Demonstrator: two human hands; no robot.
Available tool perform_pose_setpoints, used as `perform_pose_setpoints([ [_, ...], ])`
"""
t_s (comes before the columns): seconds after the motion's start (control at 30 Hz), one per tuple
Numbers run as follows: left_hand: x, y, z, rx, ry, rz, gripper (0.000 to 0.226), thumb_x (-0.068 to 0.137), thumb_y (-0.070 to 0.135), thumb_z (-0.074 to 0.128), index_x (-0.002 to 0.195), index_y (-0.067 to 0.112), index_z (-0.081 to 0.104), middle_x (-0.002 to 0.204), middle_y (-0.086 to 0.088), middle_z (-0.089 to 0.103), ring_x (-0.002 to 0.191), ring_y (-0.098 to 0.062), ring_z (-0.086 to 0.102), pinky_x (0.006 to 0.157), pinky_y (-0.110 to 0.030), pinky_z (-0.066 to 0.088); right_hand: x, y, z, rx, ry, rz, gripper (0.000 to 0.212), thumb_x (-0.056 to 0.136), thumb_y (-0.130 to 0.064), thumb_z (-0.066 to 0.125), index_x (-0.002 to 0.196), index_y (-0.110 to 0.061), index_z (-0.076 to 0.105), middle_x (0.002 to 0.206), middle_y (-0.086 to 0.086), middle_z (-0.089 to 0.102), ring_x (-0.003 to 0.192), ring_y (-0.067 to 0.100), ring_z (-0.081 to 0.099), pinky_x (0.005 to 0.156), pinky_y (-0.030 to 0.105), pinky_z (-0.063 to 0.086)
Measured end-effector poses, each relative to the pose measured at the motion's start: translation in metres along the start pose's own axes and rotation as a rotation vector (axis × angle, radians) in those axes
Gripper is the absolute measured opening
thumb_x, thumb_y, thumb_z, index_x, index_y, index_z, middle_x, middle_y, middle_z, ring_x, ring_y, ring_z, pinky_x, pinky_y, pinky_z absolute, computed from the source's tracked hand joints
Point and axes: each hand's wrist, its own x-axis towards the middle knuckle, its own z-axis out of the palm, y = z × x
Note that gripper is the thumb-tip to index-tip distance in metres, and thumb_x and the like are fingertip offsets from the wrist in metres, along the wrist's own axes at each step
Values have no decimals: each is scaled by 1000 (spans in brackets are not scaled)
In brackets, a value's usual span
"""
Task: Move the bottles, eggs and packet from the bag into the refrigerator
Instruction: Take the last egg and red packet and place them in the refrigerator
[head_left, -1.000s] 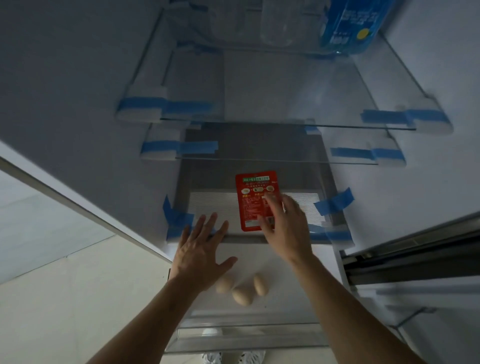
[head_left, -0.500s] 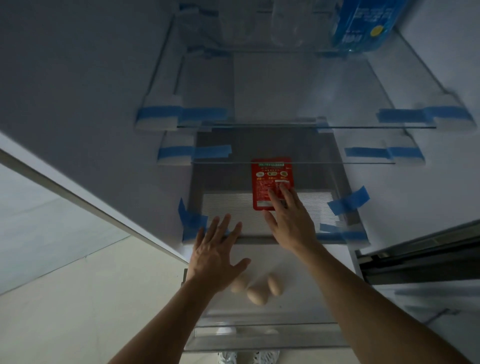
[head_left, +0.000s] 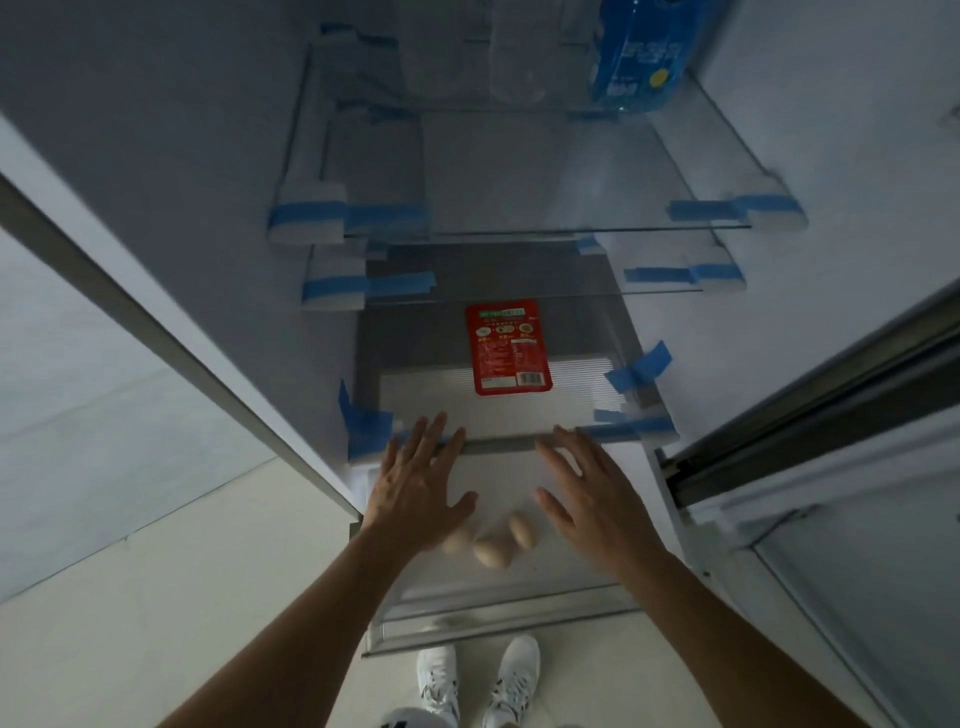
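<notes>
- Blue tape (head_left: 363, 423) holds the left front corner of the ribbed shelf (head_left: 431, 384) inside the refrigerator (head_left: 218, 171).
- The left hand (head_left: 415, 483) is spread flat with straight fingers and grips nothing. Its fingertips reach the shelf's front edge, though contact cannot be made out.
- Three eggs (head_left: 491, 553) lie together in the pulled-out clear drawer (head_left: 493, 623) at the bottom, the left one partly hidden under the left wrist.
- The red packet (head_left: 511, 351) lies flat on the ribbed shelf, just beyond both hands and touched by neither.
- The right hand (head_left: 587, 493) is likewise flat, fingers apart and empty, over the drawer near the shelf edge.
- Clear bottles (head_left: 514, 57) and a blue-labelled bottle (head_left: 636, 57) stand on the top glass shelf, to the right.
- Judged from this, eggs, packet and bottles are all in place. The bag is out of view, so whether anything remains cannot be told. The drawer probably needs pushing in.
</notes>
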Motion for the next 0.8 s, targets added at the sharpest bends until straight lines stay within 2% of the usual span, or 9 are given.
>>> perform_pose_setpoints([
  [0.2,-17,0,12,12,-2,80,85,95,61,43,159,23,3,167,1,-5,153,-19,-8,123,-40,-6,-75,-11,37,44,-38,-32,61,101,-58,30,155,-28,25,160,2,34,149,23,26,118,44,32],
  [0.33,-17,0,9,34,-31,87,85,96,60,42,158,22,-1,166,0,-9,153,-19,-9,121,-39,-9,-101,-16,49,40,-99,-34,64,100,-63,27,156,-31,20,161,-1,32,151,20,22,121,41,22],
  [0.5,-17,4,8,48,-49,65,86,95,60,43,158,23,-2,166,1,-9,153,-19,-9,124,-41,-5,-119,-13,61,-49,-173,-53,68,99,-66,28,154,-26,31,159,2,37,149,23,28,118,46,22],
  [0.63,-16,2,11,58,-36,68,86,95,60,44,158,23,0,167,1,-8,153,-18,-7,125,-42,-2,-122,-13,69,-99,-125,-37,62,102,-58,25,155,-27,29,160,5,34,149,26,27,119,51,20],
  [0.8,-14,2,14,60,-24,67,84,96,59,43,158,24,-1,166,3,-8,153,-16,-8,124,-39,-4,-123,-13,77,-135,-53,-35,70,96,-57,31,158,-27,17,165,6,20,152,29,19,118,54,21],
])
